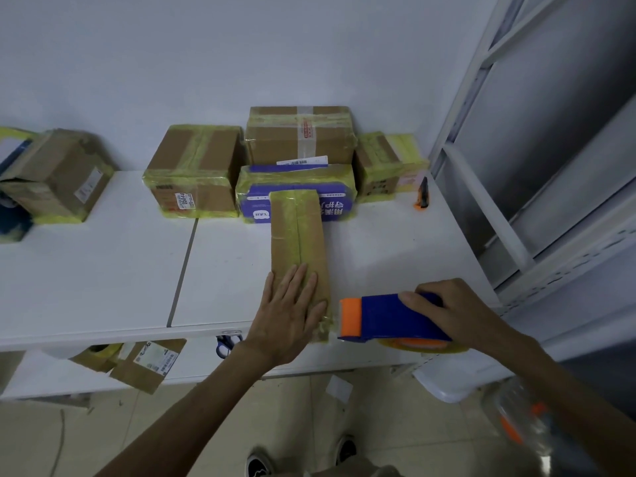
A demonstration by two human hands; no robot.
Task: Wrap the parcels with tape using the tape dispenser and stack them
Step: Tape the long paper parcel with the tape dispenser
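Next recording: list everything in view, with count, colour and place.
long parcel: one, brown with yellowish tape, table centre
back parcels: four, brown, one purple, by the wall
side parcel: at least one, brown, table's far left
tape dispenser: one, blue and orange, table's near edge
knife: one, orange and black, table's right rear
scissors: one, blue, under table edge
carton: one, brown, below table
table: one, white
shelving: one, grey, right
left hand: one, flat on long parcel
right hand: one, grips tape dispenser

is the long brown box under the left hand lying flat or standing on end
Lying flat: the long narrow brown cardboard parcel rests lengthwise on the white table, with the left hand pressing straight fingers on its taped top face.
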